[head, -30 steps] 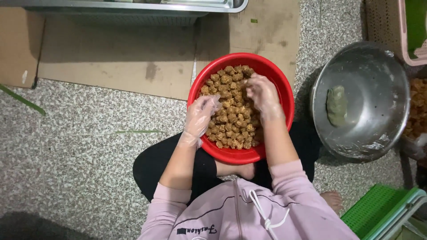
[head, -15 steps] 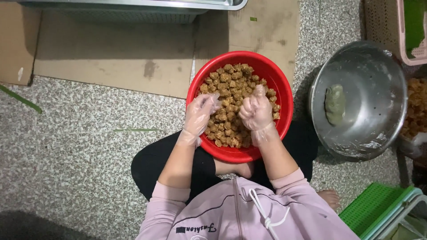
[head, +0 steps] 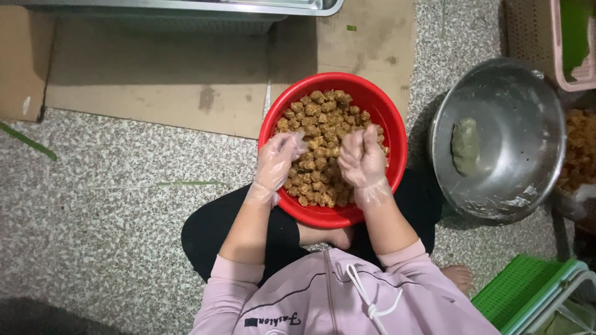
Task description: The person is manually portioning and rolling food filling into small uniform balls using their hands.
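Red bowl (head: 372, 105) rim rings both gloved hands. Steel basin (head: 528, 174) blocks 3 o'clock; cardboard (head: 155, 87) lies flat at 11 o'clock. Speckled floor (head: 112, 236) open toward 9 o'clock.

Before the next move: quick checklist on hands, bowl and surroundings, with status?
1. Gloves on both hands: ok. Clear plastic gloves cover the left hand and the right hand.
2. Hands over the work: ok. Both are above the brown chunks in the red bowl.
3. Grip on a chunk: cannot tell. Fingers are curled, but what they hold is hidden.
4. Bowl steady: ok. It sits level between the person's knees on the floor.
5. Metal bowl to the right: ok. It stands apart from the red bowl, with one greenish lump inside.
6. Cardboard under the far rim: ok, lying flat.
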